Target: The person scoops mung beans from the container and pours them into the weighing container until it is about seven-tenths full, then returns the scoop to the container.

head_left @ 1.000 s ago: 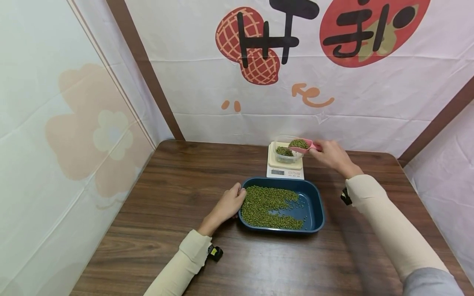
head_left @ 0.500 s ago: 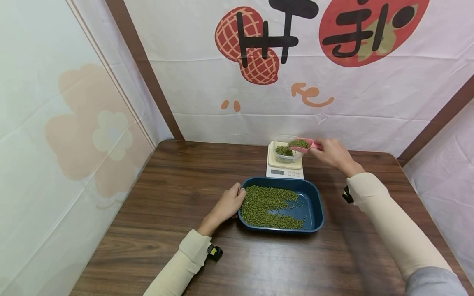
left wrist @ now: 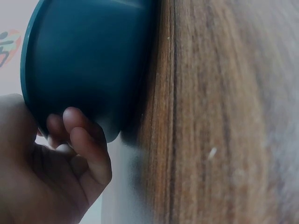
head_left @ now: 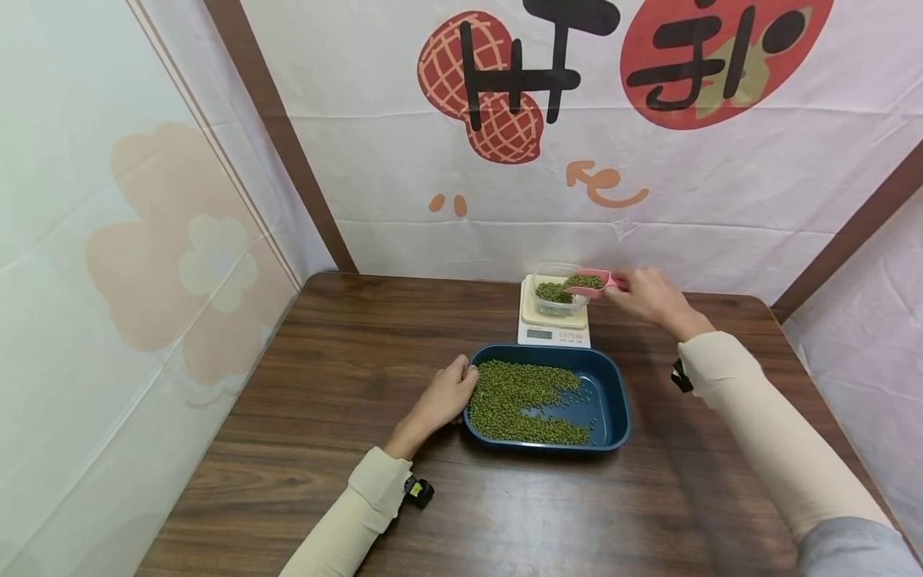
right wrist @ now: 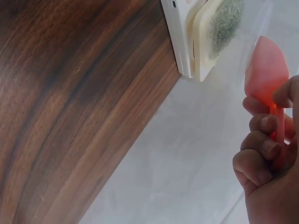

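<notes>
My right hand (head_left: 652, 300) grips the handle of a pink scoop (right wrist: 267, 70), its fingers curled round it. Mung beans (head_left: 586, 281) lie in the scoop, whose front edge hangs over the rim of a clear plastic container (head_left: 555, 308). A smaller heap of mung beans (head_left: 551, 292) is inside that container, which stands on a white kitchen scale (head_left: 534, 335). With my left hand (head_left: 445, 393) I hold the left end of a deep blue tray (head_left: 618, 401), fingers bent against its outer wall (left wrist: 88, 56). Mung beans (head_left: 515, 401) cover mostly the tray's left part.
Everything stands on a brown wooden table (head_left: 346, 369). The scale sits near the back edge, just behind the tray. A white printed cloth (head_left: 404, 160) hangs behind the table, with another cloth (head_left: 108, 320) along the left side.
The bean heap in the container has grown slightly towards the scoop, and the beans in the scoop lie lower. The left hand and tray stay in place.
</notes>
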Motion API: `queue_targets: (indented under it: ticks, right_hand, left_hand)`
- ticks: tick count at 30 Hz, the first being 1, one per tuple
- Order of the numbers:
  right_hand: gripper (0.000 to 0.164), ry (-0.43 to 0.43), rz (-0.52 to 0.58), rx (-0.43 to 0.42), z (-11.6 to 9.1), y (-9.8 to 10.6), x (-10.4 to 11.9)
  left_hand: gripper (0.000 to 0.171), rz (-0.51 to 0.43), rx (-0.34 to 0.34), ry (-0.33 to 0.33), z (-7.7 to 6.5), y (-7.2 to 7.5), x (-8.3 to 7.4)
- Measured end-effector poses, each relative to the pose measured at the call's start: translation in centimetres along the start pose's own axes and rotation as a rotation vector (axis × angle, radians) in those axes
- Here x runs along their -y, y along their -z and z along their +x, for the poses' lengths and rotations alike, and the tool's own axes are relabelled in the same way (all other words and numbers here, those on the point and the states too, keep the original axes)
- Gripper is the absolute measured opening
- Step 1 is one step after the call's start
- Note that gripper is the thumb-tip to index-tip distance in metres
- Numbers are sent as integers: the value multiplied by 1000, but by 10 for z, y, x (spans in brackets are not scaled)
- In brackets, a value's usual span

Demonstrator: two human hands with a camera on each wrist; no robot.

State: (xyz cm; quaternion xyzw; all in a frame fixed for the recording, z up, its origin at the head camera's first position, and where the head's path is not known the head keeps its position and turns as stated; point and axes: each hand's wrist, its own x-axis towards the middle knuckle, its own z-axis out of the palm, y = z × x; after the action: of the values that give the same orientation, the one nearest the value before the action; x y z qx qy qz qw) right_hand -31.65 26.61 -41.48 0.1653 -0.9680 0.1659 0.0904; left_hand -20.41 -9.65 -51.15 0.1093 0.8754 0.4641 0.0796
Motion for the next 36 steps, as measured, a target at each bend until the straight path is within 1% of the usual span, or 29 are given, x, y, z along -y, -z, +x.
queue_targets:
  ticks: [5,16,21,29,33,36]
  right_hand:
    - [26,19,-12,6,1,2,0]
    - [22,-19,-37,48,4,7,2]
    - [24,-15,-40,67,4,9,3]
    - [22,-17,-43,90,5,14,7]
    - [20,-2,-60,100,6,17,9]
    - [19,21,-78,88,7,19,10]
  left_hand:
    - [30,-1,1,6,-1,-1,0]
    - [32,-3,-4,5,-1,0,-1]
    - [31,9,-3,10,-1,1,-1]
    - [31,9,-5,14,0,0,0]
    - [31,7,-8,15,0,0,-1]
    - [31,6,-12,14,0,-1,-1]
